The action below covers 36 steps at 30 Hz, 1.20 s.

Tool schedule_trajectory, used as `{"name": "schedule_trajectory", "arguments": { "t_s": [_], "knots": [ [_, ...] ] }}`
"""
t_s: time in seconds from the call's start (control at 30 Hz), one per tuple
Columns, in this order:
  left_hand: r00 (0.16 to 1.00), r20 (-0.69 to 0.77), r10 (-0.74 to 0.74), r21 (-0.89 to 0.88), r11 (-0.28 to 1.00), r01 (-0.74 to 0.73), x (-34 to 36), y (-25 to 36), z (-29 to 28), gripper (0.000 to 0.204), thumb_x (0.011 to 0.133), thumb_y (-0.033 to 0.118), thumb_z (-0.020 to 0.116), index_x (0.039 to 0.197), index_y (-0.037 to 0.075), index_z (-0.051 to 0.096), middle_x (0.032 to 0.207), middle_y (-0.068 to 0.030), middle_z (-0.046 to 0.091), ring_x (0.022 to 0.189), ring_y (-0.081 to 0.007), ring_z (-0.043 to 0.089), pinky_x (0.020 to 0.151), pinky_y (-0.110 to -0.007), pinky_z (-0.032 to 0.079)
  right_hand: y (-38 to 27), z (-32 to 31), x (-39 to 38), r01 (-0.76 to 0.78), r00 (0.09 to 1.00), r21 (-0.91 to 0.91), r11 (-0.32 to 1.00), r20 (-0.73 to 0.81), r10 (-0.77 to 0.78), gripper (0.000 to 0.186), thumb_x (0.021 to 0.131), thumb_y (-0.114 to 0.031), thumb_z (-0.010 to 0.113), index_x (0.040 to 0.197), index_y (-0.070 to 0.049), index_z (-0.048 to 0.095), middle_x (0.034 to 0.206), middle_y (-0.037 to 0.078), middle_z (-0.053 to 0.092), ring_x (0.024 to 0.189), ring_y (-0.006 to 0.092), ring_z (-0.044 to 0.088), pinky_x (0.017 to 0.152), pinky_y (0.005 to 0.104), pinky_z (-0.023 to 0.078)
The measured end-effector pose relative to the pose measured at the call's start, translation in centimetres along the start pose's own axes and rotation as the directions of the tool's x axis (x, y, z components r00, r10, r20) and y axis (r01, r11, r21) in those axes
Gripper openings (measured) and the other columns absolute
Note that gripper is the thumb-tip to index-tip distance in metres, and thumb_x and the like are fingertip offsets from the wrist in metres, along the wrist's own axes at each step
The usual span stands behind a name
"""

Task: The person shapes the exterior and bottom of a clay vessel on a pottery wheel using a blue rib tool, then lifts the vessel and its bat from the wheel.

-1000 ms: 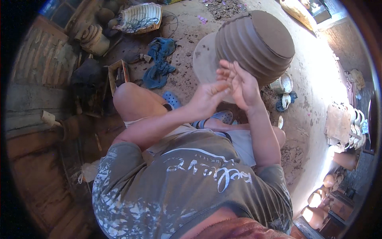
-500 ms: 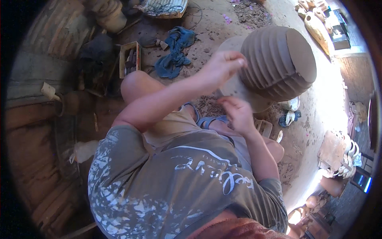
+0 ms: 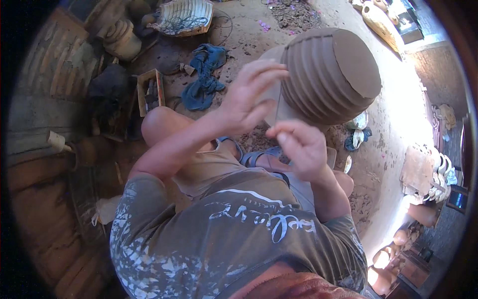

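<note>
A ribbed, unfired grey-brown clay pot [image 3: 323,74] with a flat top sits tilted in view on a pale round platform [image 3: 269,57] in front of me. My left hand [image 3: 251,94] is raised beside the pot's left side, fingers apart and partly curved, tips close to the ribs. Below it, my right hand [image 3: 301,147] has its fingers curled and thumb pressed in; what it holds, if anything, is hidden. A thin line shows between the two hands, too faint to identify.
A blue cloth [image 3: 201,84], an open box of dark pieces [image 3: 149,92] and a pale basin with wire [image 3: 184,17] lie left and beyond. Cloth bundles [image 3: 356,139] sit right of the pot. Several clay pots [image 3: 401,239] line the right side. My bent legs frame the work.
My hands have separated since a second ago: the left moved up and leftward, the right down. Since half a second ago, the left hand's fingers have spread and the right hand has risen slightly rightward.
</note>
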<state>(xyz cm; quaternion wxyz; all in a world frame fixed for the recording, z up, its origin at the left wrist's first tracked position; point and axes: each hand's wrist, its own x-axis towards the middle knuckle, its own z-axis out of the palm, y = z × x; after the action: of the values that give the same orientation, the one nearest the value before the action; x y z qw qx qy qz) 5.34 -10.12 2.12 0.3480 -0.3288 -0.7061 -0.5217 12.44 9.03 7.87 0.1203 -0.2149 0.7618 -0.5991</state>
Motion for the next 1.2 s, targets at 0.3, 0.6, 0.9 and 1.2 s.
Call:
{"name": "schedule_trajectory", "arguments": {
  "t_s": [0.3, 0.6, 0.9, 1.2],
  "knots": [
    [0.545, 0.785, -0.296, -0.554, 0.058, 0.83, -3.7, 2.7, -4.3, 0.052, 0.117, 0.038, 0.041, 0.1, -0.003, 0.068, 0.074, -0.0069, 0.067, 0.06, -0.0134, 0.057, 0.059, -0.031, 0.047, 2.5, -1.7, 0.3, -0.031, 0.966, -0.14, 0.99, -0.26, -0.007, 0.024, 0.103, -0.005, 0.06, 0.123, 0.003, 0.07, 0.114, 0.018, 0.076, 0.094, 0.025, 0.075, 0.087, 0.0322, 0.057],
    [0.8, 0.504, -0.326, -0.739, 0.317, 0.595, 2.9, 5.3, -12.2, 0.05, 0.108, 0.044, 0.058, 0.083, 0.001, 0.064, 0.069, -0.0067, 0.06, 0.056, -0.0166, 0.054, 0.051, -0.034, 0.044, 7.3, 2.5, 0.5, 0.22, 0.919, -0.225, 0.949, 0.374, -0.125, 0.02, 0.097, -0.015, 0.071, 0.114, -0.005, 0.073, 0.099, 0.016, 0.073, 0.092, 0.034, 0.071, 0.08, 0.0439, 0.056],
    [0.99, -0.063, -0.129, -0.828, 0.56, 0.02, 6.5, 8.7, -27.1, 0.037, 0.11, 0.028, 0.051, 0.074, 0.017, 0.053, 0.057, 0.0058, 0.041, 0.052, -0.0084, 0.041, 0.061, -0.028, 0.044, 10.8, 3.7, 7.5, 0.312, 0.934, -0.725, 0.614, 0.115, -0.338, 0.032, 0.092, -0.026, 0.076, 0.113, -0.002, 0.072, 0.106, 0.018, 0.07, 0.099, 0.0384, 0.069, 0.084, 0.0529, 0.055],
    [0.796, -0.582, -0.168, -0.243, 0.97, 0.027, 2.5, 4.9, -38.7, 0.017, 0.099, 0.012, 0.056, 0.083, 0.007, 0.056, 0.074, -0.0037, 0.058, 0.072, -0.0229, 0.06, 0.062, -0.034, 0.045, 13.2, 6.5, 3.4, -0.33, 0.935, 0.258, 0.908, 0.224, 0.275, 0.036, 0.1, -0.033, 0.069, 0.12, -0.004, 0.072, 0.11, 0.012, 0.075, 0.103, 0.0275, 0.073, 0.09, 0.0435, 0.058]
  ]
}}
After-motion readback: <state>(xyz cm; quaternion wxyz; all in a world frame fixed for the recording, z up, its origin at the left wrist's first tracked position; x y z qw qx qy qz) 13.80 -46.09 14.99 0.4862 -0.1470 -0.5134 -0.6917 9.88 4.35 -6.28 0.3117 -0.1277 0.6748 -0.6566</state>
